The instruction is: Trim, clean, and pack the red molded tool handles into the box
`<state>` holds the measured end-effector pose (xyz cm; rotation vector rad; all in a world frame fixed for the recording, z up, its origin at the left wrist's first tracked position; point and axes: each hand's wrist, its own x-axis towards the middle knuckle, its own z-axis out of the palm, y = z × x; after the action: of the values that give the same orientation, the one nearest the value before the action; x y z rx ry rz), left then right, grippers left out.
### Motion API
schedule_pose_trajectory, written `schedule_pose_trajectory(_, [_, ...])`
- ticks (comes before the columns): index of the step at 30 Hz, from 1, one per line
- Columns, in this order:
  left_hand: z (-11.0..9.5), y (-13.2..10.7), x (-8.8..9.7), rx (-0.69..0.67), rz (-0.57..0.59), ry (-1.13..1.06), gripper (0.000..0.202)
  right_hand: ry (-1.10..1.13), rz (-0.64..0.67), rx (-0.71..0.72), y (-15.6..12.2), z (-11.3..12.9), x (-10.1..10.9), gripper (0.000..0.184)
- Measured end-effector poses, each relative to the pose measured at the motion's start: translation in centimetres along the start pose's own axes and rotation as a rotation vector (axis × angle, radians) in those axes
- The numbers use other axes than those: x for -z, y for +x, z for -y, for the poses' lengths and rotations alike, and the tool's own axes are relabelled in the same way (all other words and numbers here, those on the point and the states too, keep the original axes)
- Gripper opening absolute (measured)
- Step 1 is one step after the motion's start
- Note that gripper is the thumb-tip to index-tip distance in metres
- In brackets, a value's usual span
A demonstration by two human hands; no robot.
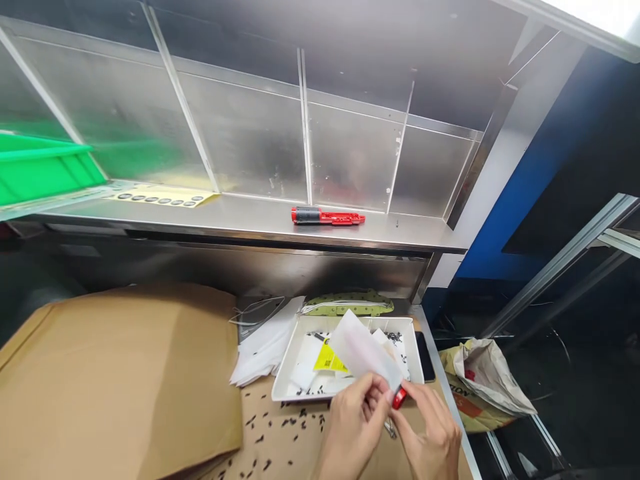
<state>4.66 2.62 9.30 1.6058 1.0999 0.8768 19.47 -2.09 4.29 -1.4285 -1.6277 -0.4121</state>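
Observation:
Both my hands meet low at the right of the cardboard-covered bench. My left hand (pixel 350 420) pinches the lower end of a small translucent plastic bag (pixel 363 350) that sticks up over the white tray (pixel 290 380). My right hand (pixel 430 433) is closed on a small red part (pixel 399 398) at the bag's mouth. The tray holds yellow labels (pixel 327 362), white slips and small dark screws.
A red and grey tool (pixel 327 216) lies on the steel shelf (pixel 250 223) above. A green bin (pixel 40 167) sits at the shelf's left. A big brown envelope (pixel 120 380) covers the bench's left. White bags (pixel 265 343), loose screws (pixel 280 427), a black phone (pixel 425 357) and a crumpled sack (pixel 480 383) surround the tray.

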Motion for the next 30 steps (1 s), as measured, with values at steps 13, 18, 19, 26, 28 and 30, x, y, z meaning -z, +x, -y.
schedule_pose_trajectory(13, [1.2, -1.6, -4.2, 0.612, -0.154, -1.595, 0.032, 0.168, 0.03, -0.035, -1.2, 0.9, 4.6, 0.038])
schedule_pose_trajectory(18, [1.5, -3.5, -6.7, 0.831, -0.082, -1.679, 0.034, 0.172, 0.041, -0.112, -2.1, -0.6, 7.8, 0.018])
schedule_pose_trajectory(19, [1.5, -4.0, -7.2, 0.857, -0.067, -1.694, 0.035, 0.18, 0.068, -0.139, -2.4, -0.9, 8.3, 0.016])
schedule_pose_trajectory(26, [0.5, -7.4, -10.2, 0.982, 0.084, -1.731, 0.042, 0.233, 0.286, -0.312, -4.4, -1.4, 10.9, 0.018])
schedule_pose_trajectory(28, [0.5, -8.3, -10.9, 0.989, 0.114, -1.731, 0.044, 0.241, 0.341, -0.339, -4.6, -1.3, 11.5, 0.014])
schedule_pose_trajectory(30, [0.7, -9.0, -11.4, 0.987, 0.134, -1.734, 0.044, 0.24, 0.398, -0.345, -4.8, -1.3, 12.0, 0.011])
